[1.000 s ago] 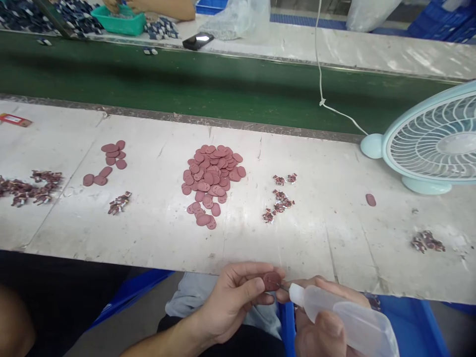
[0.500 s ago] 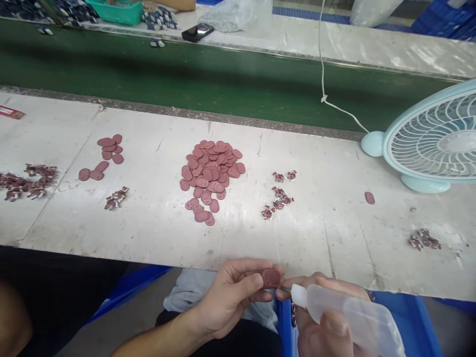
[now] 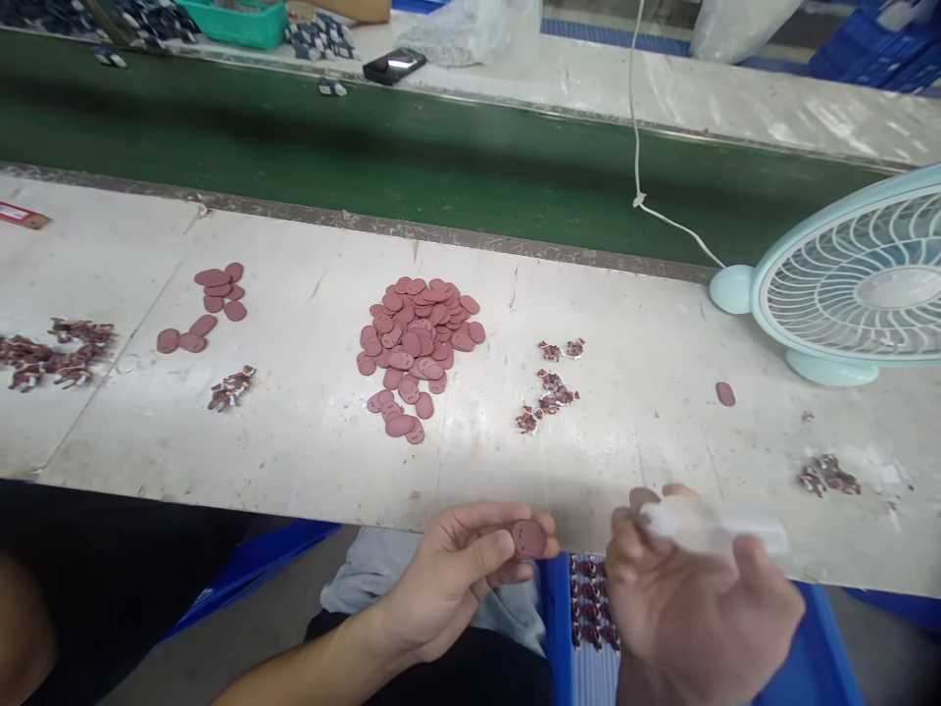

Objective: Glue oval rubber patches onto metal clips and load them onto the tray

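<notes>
My left hand [image 3: 463, 579] pinches a reddish-brown oval disc [image 3: 529, 538] between thumb and fingers at the front edge of the table; small dark marks show on its face. To its right, my right hand [image 3: 691, 598] grips a translucent white squeeze bottle [image 3: 720, 527], smeared by motion and tipped sideways, apart from the disc. Beyond the hands lies a large pile of similar discs [image 3: 419, 338]. Right of that pile are several small brown-and-white figures [image 3: 555, 392]. Below my right hand, a blue crate [image 3: 560, 628] holds rows of small brown pieces [image 3: 589, 603].
A light-blue fan [image 3: 845, 284] stands at the right, its white cord running back. Near it are a single disc [image 3: 725, 393] and more figures [image 3: 829, 476]. Further discs [image 3: 217, 284] and figures [image 3: 63, 353] lie left. A green strip [image 3: 368, 147] runs behind the table.
My right hand has lifted the bottle away from the disc, up and to the right, and turned it nearly level. The left hand stays almost in place with the disc.
</notes>
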Available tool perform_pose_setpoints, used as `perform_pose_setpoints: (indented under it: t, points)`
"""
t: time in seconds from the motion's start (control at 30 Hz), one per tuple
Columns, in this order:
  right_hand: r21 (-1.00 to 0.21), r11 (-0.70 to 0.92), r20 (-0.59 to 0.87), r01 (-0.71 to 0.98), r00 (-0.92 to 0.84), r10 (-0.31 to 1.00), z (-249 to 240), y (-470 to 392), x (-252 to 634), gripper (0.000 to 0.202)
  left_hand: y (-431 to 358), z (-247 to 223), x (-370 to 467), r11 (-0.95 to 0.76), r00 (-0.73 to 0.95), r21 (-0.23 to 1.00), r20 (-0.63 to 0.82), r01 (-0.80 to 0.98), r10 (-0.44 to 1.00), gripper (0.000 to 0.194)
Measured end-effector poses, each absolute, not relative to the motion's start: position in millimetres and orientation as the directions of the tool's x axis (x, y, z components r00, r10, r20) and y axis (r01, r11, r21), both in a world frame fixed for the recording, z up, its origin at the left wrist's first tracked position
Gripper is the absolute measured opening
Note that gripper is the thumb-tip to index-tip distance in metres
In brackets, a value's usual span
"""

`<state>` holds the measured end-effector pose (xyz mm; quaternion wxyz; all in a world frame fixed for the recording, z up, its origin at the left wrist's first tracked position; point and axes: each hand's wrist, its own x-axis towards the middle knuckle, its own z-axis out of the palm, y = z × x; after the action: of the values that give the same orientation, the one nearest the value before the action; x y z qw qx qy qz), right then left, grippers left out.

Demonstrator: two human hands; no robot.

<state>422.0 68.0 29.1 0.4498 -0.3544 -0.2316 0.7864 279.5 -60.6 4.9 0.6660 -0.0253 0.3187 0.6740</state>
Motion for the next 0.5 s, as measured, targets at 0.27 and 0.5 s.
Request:
perform_pose_setpoints:
  t: [0.27,0.5]
  points:
    - [0.349,-0.651,-0.265,-0.674,-0.737,0.621,-17.5,135.7,446.9,0.041,-64.4,5.9,271.9,0.060,-0.167,0.424,-0.477,-0.904,0.863,0.020]
    - [-0.942,0.128,-0.027,0.311,-0.449,0.893,21.1,90.0,385.3,0.034,-67.9,8.4,263.5,0.030,-0.214,0.434,-0.503,-0.901,0.838,0.019]
